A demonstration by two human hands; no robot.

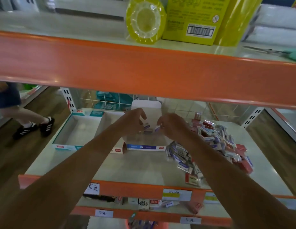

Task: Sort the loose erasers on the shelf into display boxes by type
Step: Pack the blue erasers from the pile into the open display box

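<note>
In the head view, both hands are over the blue display box (144, 147) on the shelf (144, 164). The left hand (135, 120) pinches a small eraser (146, 126) with curled fingers, and the right hand (171, 125) pinches another eraser (157, 128). The pile of loose erasers (210, 142) lies just beside the box, on the right. I think the right forearm could sweep this pile off the edge. Mixed types could also get into one box, because the wrappers look similar.
</note>
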